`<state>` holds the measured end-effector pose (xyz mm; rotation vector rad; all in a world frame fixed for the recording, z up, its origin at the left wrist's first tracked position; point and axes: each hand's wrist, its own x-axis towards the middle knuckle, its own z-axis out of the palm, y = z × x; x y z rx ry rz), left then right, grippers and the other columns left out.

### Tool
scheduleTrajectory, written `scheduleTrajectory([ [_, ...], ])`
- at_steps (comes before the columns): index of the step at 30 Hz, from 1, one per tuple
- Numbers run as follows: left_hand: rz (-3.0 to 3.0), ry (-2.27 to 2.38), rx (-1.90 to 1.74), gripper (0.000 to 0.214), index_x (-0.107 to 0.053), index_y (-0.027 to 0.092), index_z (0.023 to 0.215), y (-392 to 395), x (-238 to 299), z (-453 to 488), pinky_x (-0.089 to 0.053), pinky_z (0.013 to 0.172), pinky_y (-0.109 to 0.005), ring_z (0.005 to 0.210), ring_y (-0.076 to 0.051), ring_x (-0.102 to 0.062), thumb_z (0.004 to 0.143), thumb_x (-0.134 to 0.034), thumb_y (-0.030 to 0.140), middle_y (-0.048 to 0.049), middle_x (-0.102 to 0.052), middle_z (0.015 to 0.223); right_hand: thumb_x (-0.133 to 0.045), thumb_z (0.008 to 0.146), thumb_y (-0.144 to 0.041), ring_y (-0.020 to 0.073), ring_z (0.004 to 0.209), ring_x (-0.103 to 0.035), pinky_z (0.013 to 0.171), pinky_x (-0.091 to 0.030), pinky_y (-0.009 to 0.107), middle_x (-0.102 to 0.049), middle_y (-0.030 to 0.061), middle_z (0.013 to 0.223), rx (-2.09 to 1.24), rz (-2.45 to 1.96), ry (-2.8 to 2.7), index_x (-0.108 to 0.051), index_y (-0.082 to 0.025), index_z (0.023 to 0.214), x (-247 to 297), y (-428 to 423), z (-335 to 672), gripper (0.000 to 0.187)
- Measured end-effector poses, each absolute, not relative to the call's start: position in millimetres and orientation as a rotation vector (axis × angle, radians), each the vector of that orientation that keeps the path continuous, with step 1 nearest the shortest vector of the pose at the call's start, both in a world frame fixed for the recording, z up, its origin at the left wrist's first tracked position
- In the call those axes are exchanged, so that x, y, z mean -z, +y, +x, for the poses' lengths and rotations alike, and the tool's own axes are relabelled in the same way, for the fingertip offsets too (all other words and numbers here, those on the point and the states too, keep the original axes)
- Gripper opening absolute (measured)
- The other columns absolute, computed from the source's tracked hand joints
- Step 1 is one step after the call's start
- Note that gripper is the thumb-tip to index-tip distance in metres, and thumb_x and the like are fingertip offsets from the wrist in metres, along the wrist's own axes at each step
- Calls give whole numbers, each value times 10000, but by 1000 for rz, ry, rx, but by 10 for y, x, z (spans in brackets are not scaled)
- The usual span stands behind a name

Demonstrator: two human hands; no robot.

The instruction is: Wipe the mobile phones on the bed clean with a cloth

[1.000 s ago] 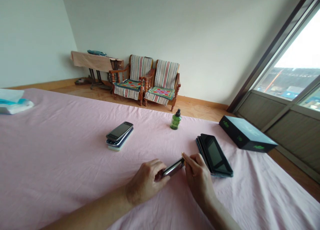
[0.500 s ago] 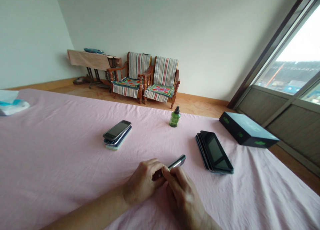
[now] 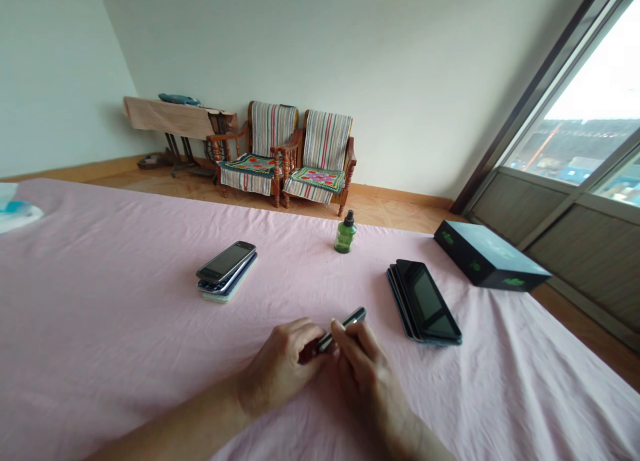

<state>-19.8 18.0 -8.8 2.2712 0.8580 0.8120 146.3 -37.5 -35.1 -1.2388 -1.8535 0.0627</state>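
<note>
Between my hands is a slim mobile phone (image 3: 325, 343), dark with a reddish end, tilted with its far end up to the right. My left hand (image 3: 283, 362) is closed around its near end. On the other side, my right hand (image 3: 369, 374) grips the phone's edge with thumb and fingers; its palm side is hidden. Left of my hands lies a stack of phones (image 3: 227, 262), a grey touchscreen phone uppermost. To the right rests a stack of black tablets (image 3: 429, 301), slightly fanned out.
A green spray bottle (image 3: 345, 234) stands upright near the far edge of the pink cloth (image 3: 125, 301). A black box (image 3: 493, 257) lies at the far right, and a tissue pack (image 3: 20, 214) at the left edge. Two wooden armchairs (image 3: 320, 174) stand beyond.
My right thumb has shifted up along the phone's edge, away from my left hand. The whole view has moved slightly, so everything appears a little further left.
</note>
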Motion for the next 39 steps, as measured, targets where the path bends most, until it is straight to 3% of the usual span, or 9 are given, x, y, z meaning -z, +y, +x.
scheduleTrajectory([
  [4, 2260, 845, -816, 123, -569, 171, 750, 184, 96, -198, -375, 609, -234, 667, -134, -535, 871, -588, 157, 15, -556, 712, -405, 900, -65, 171, 761, -570, 647, -525, 266, -563, 82, 890, -121, -1204, -1901, -529, -190, 1309, 356, -414, 1377, 445],
  [11, 2296, 899, -769, 86, -608, 175, 803, 178, 107, -218, -368, 598, -233, 650, -135, -518, 803, -631, 93, 23, -541, 708, -427, 903, -149, 153, 738, -585, 664, -484, 256, -548, 60, 862, -36, -1510, -1636, -656, -153, 1125, 297, -170, 1720, 319],
  [14, 2296, 899, -775, 87, -618, 171, 813, 188, 108, -222, -371, 598, -233, 651, -137, -521, 797, -639, 89, 22, -546, 707, -422, 872, -135, 131, 659, -575, 605, -455, 231, -541, 37, 795, -157, -1656, -1593, -693, -157, 861, 268, -124, 1798, 272],
  [16, 2299, 897, -782, 86, -620, 167, 815, 194, 111, -221, -369, 594, -233, 647, -137, -522, 796, -642, 87, 21, -545, 705, -425, 832, -94, 108, 592, -550, 553, -423, 207, -524, 14, 728, -225, -1697, -1620, -634, -172, 660, 257, -124, 1820, 281],
  [20, 2296, 895, -791, 85, -618, 163, 810, 196, 117, -221, -369, 593, -235, 644, -137, -523, 792, -649, 86, 21, -547, 707, -428, 799, -61, 94, 553, -518, 534, -392, 195, -508, -3, 681, -249, -1720, -1656, -549, -181, 548, 258, -151, 1842, 302],
  [28, 2315, 896, -776, 126, -595, 167, 787, 174, 94, -210, -365, 602, -237, 650, -135, -515, 765, -649, 55, 31, -527, 703, -440, 825, -80, 112, 595, -534, 570, -405, 218, -514, 3, 703, -220, -1791, -1664, -601, -183, 618, 194, -181, 1817, 281],
  [33, 2342, 936, -736, 185, -548, 171, 699, 160, 69, -191, -364, 600, -235, 672, -142, -519, 729, -665, 31, 31, -521, 702, -445, 892, -192, 139, 679, -583, 624, -463, 244, -558, 43, 806, -42, -1603, -1528, -698, -151, 1016, 181, -176, 1830, 286],
  [39, 2351, 943, -777, 163, -578, 169, 727, 159, 86, -189, -397, 602, -235, 683, -148, -537, 754, -635, 19, 17, -532, 716, -415, 913, -142, 140, 705, -578, 631, -480, 244, -548, 59, 832, -30, -1444, -1672, -664, -135, 1136, 274, -221, 1737, 334],
])
